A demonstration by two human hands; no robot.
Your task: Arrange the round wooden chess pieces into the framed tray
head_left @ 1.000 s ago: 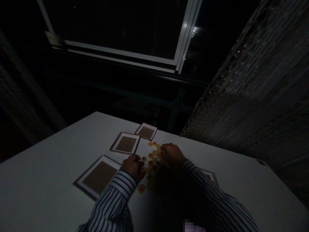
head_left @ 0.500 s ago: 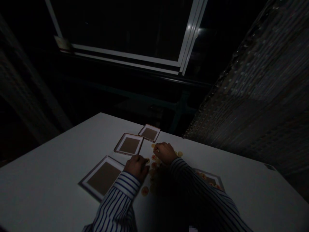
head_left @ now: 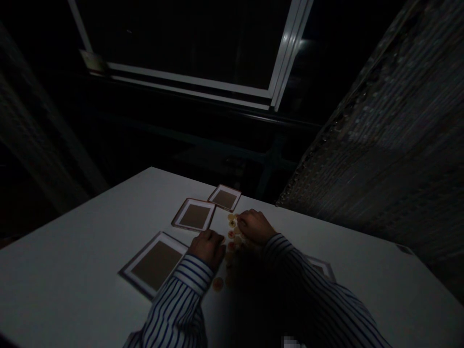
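Several small round yellow tokens with red marks lie on a white table. My left hand rests curled at the left of the tokens, fingertips on one. At their far right, my right hand is curled with its fingers pinched on tokens. Both arms wear striped sleeves. The scene is very dark, so what the fingers hold is unclear.
Three square brown cards with white borders lie in a diagonal row: a near one, a middle one, a far one. Another card shows behind my right sleeve. A window frame and a textured wall stand beyond.
My right hand has slid slightly right and back over the tokens. The left hand has barely moved. The view has shifted a little.
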